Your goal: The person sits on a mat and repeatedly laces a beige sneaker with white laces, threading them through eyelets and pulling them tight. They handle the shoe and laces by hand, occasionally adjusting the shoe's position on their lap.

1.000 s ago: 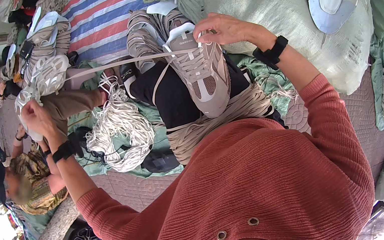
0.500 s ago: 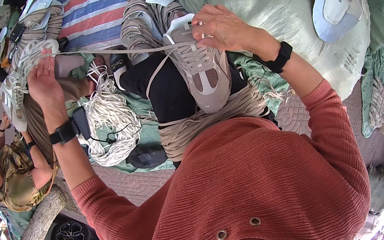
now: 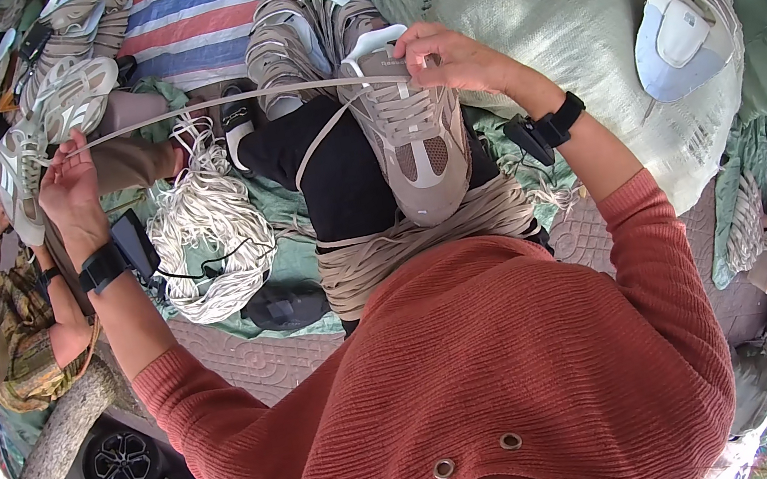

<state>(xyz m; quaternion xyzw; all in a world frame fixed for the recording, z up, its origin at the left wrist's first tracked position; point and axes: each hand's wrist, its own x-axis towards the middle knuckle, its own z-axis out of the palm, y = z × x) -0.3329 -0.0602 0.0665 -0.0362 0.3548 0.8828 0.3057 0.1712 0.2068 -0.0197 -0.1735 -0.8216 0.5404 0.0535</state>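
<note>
A grey-beige shoe upper rests on my dark-clad lap, toe toward me, partly laced. A flat beige shoelace runs from its top eyelets far out to the left, bowing slightly upward. My left hand pinches the shoelace near its left end. At the shoe's tongue, my right hand is closed on the shoelace, fingertips together beside the upper eyelets. A second stretch of lace loops down from the shoe's left side over the dark cloth. Bundled beige laces lie across my lap.
A pile of white laces lies left of my lap. Stacked shoe uppers stand behind the shoe. A large pale sack fills the right, with more uppers on it. Another person sits at the left, near hung shoes.
My left hand has moved left and slightly down, and the lace went from nearly straight to an upward bow. My right hand and the shoe shifted slightly right.
</note>
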